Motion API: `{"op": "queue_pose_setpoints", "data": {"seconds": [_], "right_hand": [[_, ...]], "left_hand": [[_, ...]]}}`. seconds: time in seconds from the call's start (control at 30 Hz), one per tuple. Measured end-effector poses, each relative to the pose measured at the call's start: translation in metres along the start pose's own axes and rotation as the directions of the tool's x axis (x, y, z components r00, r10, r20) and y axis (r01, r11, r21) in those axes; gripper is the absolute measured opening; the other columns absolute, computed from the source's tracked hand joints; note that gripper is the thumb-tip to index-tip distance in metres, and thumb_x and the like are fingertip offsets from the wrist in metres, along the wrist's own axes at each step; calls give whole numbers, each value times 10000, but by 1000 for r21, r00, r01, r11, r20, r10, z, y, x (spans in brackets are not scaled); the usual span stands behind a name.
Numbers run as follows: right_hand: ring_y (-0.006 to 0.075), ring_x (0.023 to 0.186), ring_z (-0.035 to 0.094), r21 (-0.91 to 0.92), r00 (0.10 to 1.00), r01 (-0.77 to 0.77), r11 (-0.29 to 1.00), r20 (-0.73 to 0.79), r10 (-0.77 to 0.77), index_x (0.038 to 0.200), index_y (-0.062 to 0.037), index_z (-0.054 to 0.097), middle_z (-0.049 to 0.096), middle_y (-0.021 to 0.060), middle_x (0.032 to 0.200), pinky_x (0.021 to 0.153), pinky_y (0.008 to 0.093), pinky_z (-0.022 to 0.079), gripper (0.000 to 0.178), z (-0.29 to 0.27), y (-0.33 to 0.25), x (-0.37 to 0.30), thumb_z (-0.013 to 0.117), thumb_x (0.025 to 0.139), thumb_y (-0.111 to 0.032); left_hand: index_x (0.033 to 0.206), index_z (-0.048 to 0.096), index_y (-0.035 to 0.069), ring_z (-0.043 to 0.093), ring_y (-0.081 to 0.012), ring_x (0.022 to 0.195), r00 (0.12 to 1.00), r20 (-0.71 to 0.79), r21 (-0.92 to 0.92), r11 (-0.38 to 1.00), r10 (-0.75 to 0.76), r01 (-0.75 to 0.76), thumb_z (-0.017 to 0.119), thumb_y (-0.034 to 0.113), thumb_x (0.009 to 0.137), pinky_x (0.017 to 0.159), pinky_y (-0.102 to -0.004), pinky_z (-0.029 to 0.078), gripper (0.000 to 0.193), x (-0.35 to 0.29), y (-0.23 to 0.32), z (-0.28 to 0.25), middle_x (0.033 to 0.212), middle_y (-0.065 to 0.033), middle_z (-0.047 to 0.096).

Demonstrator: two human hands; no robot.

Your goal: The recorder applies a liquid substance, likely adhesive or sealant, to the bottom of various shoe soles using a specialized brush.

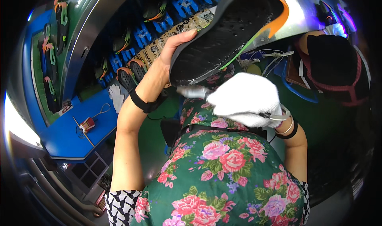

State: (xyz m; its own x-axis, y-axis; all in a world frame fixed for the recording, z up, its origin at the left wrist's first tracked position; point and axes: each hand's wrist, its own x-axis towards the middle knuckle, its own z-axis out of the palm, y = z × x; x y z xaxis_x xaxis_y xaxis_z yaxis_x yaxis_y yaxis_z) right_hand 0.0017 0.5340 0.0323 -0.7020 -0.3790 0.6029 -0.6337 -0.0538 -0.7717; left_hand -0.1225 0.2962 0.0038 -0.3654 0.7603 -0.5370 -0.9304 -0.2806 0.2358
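Observation:
Bare, my left hand (175, 47) grips the edge of a large black shoe sole (223, 35) with an orange and green rim, holding it tilted up in front of me. The sole's near surface looks wet and shiny. My right hand (248, 98), in a white knitted glove, is closed on a brush (195, 92). The brush's pale head is blurred and lies at the sole's lower end; whether it touches cannot be made out. Glove fabric hides most of the handle.
A curved metal-edged line (89, 39) carries shoe parts and blue holders (143, 36). At left, a blue table (91, 126) bears a small red container (87, 124) and a white glove (116, 97). Another person (334, 63) is at the right, near white cords (274, 59).

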Motion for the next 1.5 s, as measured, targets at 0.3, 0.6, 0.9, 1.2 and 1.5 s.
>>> {"op": "queue_pose_setpoints", "data": {"seconds": [0.3, 0.6, 0.9, 1.2, 1.5], "right_hand": [[270, 1009, 730, -110, 987, -7, 994, 159, 24, 1143, -64, 758, 762, 87, 1161, 848, 378, 603, 314, 6, -2, -14, 765, 845, -161], [290, 1010, 723, -134, 980, 43, 990, 200, -16, 1117, -49, 760, 753, 137, 1163, 866, 402, 593, 288, 5, 6, -16, 758, 848, -155], [254, 934, 749, 440, 947, -232, 867, -100, 304, 904, -16, 785, 780, 139, 1006, 812, 365, 597, 118, 10, 13, -4, 804, 794, 19], [197, 918, 750, 254, 818, -470, 845, -236, 525, 1019, 5, 784, 778, 115, 997, 839, 328, 593, 175, 8, 6, 0, 784, 844, 17], [231, 879, 753, 104, 837, -439, 892, -313, 449, 927, -22, 795, 784, 124, 965, 812, 336, 588, 136, -29, 18, 20, 796, 804, 35]], "left_hand": [[1217, 704, -31, 753, -257, 931, 992, -80, 33, 994, -99, 102, 689, 258, 942, 888, -367, 609, 399, -2, 2, 13, 1134, -181, 758], [1212, 700, -41, 753, -253, 919, 979, -152, 115, 982, -133, 152, 700, 251, 937, 870, -382, 615, 400, 2, 5, 13, 1113, -176, 761], [1330, 639, -46, 730, -343, 1076, 993, 113, -94, 995, 44, -34, 619, 371, 982, 1004, -453, 576, 543, 17, 4, -14, 1251, -231, 709], [1491, 493, 9, 647, -394, 1235, 986, 125, -232, 969, 113, -82, 554, 519, 1006, 1099, -539, 495, 706, 21, -8, -13, 1428, -247, 595], [1490, 510, 30, 649, -377, 1236, 989, -12, -297, 944, 147, -143, 481, 559, 1043, 1075, -554, 512, 692, 6, -48, -14, 1426, -206, 611]]}}
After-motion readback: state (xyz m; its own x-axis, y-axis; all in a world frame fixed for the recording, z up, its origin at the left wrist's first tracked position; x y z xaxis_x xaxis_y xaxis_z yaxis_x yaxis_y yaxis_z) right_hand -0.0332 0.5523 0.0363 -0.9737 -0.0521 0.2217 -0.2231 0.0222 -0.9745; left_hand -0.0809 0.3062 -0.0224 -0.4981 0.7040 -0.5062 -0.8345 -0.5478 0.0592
